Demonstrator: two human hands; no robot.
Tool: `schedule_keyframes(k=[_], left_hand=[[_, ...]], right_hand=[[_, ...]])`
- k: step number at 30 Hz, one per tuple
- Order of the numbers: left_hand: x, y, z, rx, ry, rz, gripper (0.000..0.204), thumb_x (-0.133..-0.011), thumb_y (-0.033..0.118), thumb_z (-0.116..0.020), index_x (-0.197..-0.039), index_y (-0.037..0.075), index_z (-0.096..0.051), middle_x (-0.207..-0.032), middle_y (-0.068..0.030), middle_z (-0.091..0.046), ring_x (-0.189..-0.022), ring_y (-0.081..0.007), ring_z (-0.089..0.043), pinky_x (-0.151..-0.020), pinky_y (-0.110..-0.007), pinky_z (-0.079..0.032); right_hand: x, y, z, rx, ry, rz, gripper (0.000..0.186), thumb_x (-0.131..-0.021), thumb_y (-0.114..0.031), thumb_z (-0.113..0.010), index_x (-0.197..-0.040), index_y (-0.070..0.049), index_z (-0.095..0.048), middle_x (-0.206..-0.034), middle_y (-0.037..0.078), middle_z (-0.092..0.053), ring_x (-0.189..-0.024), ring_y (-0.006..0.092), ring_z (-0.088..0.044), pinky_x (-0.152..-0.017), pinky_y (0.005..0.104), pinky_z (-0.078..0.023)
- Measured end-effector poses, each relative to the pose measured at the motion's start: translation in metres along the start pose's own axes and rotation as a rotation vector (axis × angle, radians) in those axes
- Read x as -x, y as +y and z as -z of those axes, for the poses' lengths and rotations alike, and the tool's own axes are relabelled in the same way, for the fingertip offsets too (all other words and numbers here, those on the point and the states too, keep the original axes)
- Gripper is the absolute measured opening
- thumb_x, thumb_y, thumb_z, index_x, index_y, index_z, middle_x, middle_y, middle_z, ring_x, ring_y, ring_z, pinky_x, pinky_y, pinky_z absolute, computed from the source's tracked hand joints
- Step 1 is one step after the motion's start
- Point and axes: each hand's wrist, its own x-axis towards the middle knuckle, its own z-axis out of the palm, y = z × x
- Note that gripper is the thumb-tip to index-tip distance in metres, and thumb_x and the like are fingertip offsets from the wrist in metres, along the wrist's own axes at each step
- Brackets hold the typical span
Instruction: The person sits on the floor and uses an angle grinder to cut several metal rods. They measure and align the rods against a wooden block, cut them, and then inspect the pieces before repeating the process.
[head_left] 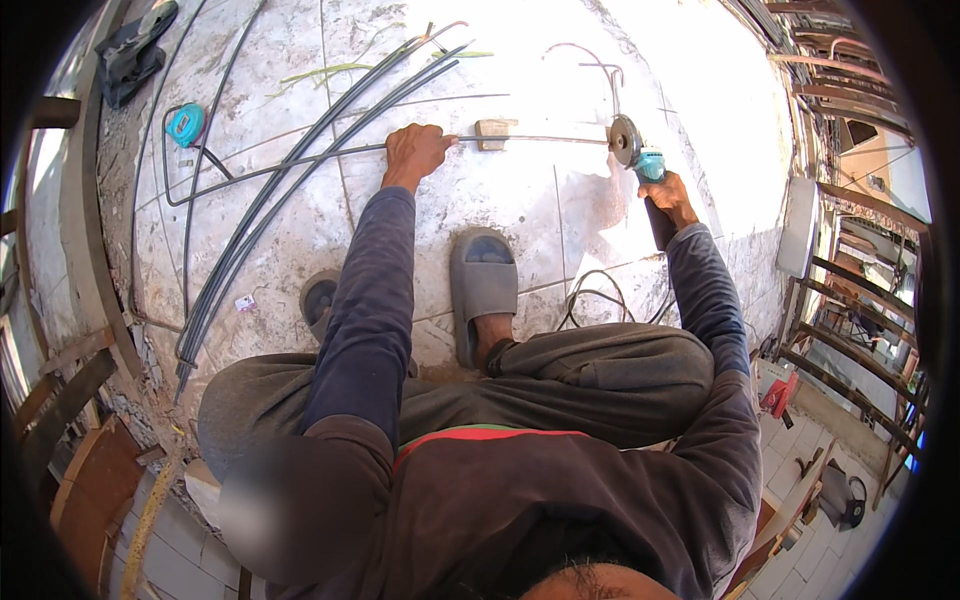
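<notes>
My left hand is closed around a long thin metal rod and holds it low over the floor. The rod's left part bends into a hook shape, and its middle rests across a small wooden block. In my right hand is a teal angle grinder, gripped by its body. The grinder's round disc is at the rod's right end; whether the two touch I cannot tell. Beyond the disc, a thin bent rod lies on the floor.
A bundle of dark rods runs diagonally at the left. Near it sit a teal tape measure and a black bag. A black cable loops beside my right knee. Wooden racks stand along the right side.
</notes>
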Motion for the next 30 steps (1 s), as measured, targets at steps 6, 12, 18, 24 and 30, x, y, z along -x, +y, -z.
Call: schedule_keyframes(k=[6, 12, 18, 24, 30], left_hand=[[0.000, 0.000, 0.000, 0.003, 0.006, 0.000, 0.042, -0.092, 0.047, -0.058, -0.088, 0.008, -0.073, -0.085, -0.0160, -0.070, -0.089, -0.0330, -0.066, -0.078, -0.047, -0.046], [0.000, 0.001, 0.000, 0.000, -0.009, 0.012, 0.042, -0.092, 0.047, -0.057, -0.089, 0.008, -0.073, -0.086, -0.0154, -0.071, -0.089, -0.0325, -0.066, -0.079, -0.047, -0.047], [-0.001, -0.001, -0.002, -0.011, 0.003, -0.001, 0.042, -0.093, 0.047, -0.057, -0.090, 0.008, -0.073, -0.086, -0.0155, -0.071, -0.089, -0.0325, -0.067, -0.079, -0.047, -0.047], [-0.001, -0.003, -0.004, 0.000, 0.015, -0.019, 0.042, -0.092, 0.047, -0.057, -0.088, 0.008, -0.073, -0.086, -0.0157, -0.071, -0.088, -0.0329, -0.067, -0.078, -0.047, -0.047], [0.001, -0.003, -0.002, 0.009, 0.020, -0.029, 0.042, -0.092, 0.046, -0.057, -0.089, 0.008, -0.073, -0.087, -0.0155, -0.071, -0.090, -0.0329, -0.066, -0.080, -0.047, -0.046]], right_hand=[[0.000, -0.001, 0.000, 0.019, -0.003, -0.011, 0.052, -0.053, -0.025, -0.076, -0.093, 0.007, -0.068, -0.085, 0.018, -0.068, -0.079, 0.0293, -0.065, -0.072, 0.0392, -0.052], [0.007, -0.004, 0.001, -0.005, -0.023, -0.012, 0.051, -0.054, -0.024, -0.077, -0.093, 0.006, -0.068, -0.084, 0.018, -0.068, -0.078, 0.0282, -0.065, -0.071, 0.0388, -0.052], [0.002, 0.006, -0.002, 0.011, -0.031, -0.036, 0.049, -0.054, -0.022, -0.077, -0.093, 0.006, -0.068, -0.084, 0.017, -0.067, -0.076, 0.0280, -0.064, -0.069, 0.0393, -0.052], [-0.001, 0.019, -0.008, 0.027, -0.012, -0.043, 0.048, -0.054, -0.021, -0.077, -0.093, 0.006, -0.068, -0.084, 0.016, -0.067, -0.076, 0.0281, -0.064, -0.068, 0.0394, -0.052], [-0.004, 0.011, -0.003, -0.019, -0.014, -0.001, 0.046, -0.054, -0.021, -0.077, -0.089, 0.007, -0.068, -0.081, 0.017, -0.067, -0.074, 0.0277, -0.064, -0.067, 0.0396, -0.052]])
